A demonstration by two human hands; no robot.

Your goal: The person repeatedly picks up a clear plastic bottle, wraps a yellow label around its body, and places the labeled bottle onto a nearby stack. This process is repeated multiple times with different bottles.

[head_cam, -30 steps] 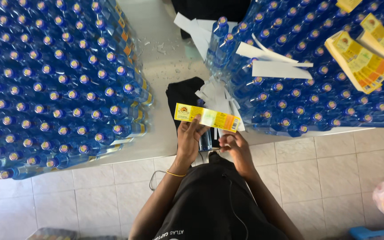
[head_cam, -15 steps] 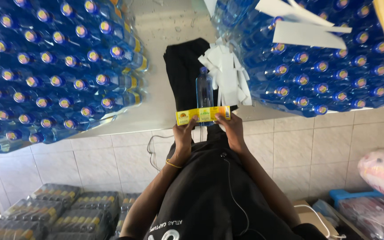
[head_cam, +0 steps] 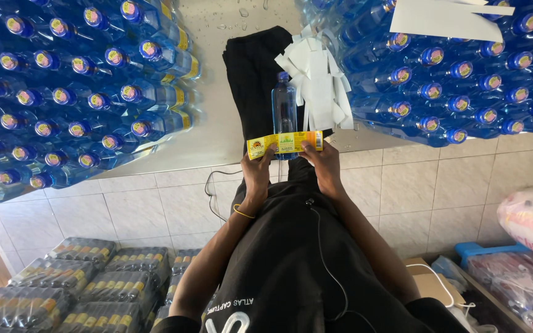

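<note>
Right at the middle of the frame, a yellow label strip (head_cam: 285, 144) is stretched flat, its long axis running left to right with the right end slightly higher. It lies across the lower part of a clear plastic bottle (head_cam: 284, 111), which lies on the steel table (head_cam: 217, 139) with its blue cap pointing toward the top of the frame. The left hand (head_cam: 258, 174) pinches the strip's left end between thumb and fingers; the right hand (head_cam: 319, 161) is closed on its right end the same way. The bottle's base is hidden behind the label and the hands.

Under the bottle lies a black cloth (head_cam: 251, 74), and just right of it a loose heap of white paper strips (head_cam: 319, 86). Stacked blue-capped bottles (head_cam: 63, 92) fill the upper left, and more (head_cam: 464, 80) the upper right, both cut off by the frame edges. Shrink-wrapped packs (head_cam: 63, 283) sit at lower left, partly cut off.
</note>
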